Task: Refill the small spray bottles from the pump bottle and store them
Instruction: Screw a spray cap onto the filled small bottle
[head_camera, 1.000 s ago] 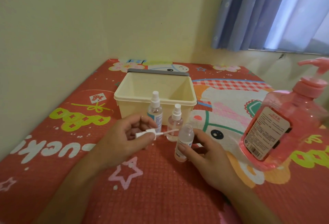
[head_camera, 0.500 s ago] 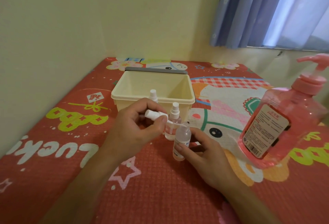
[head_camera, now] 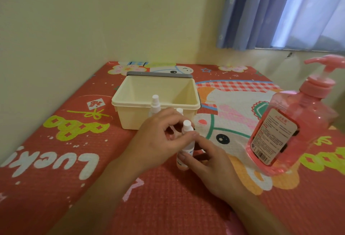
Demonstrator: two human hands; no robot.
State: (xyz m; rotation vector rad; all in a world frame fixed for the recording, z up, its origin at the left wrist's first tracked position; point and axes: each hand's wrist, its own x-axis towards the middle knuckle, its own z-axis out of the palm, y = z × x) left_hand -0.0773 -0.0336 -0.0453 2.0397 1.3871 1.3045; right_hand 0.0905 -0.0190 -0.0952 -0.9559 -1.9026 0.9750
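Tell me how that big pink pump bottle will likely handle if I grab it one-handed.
The pump bottle is wide-bodied and seems to hold liquid, so probably heavy for one hand. Its glossy plastic may be slippery. With the tall pump head and the soft-looking mat under it, a push high up could tip it.

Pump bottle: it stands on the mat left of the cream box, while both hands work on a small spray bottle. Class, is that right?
No. The head view shows the pink pump bottle standing on the mat right of the cream box, not left. The rest holds: the left hand and right hand both work on a small spray bottle.
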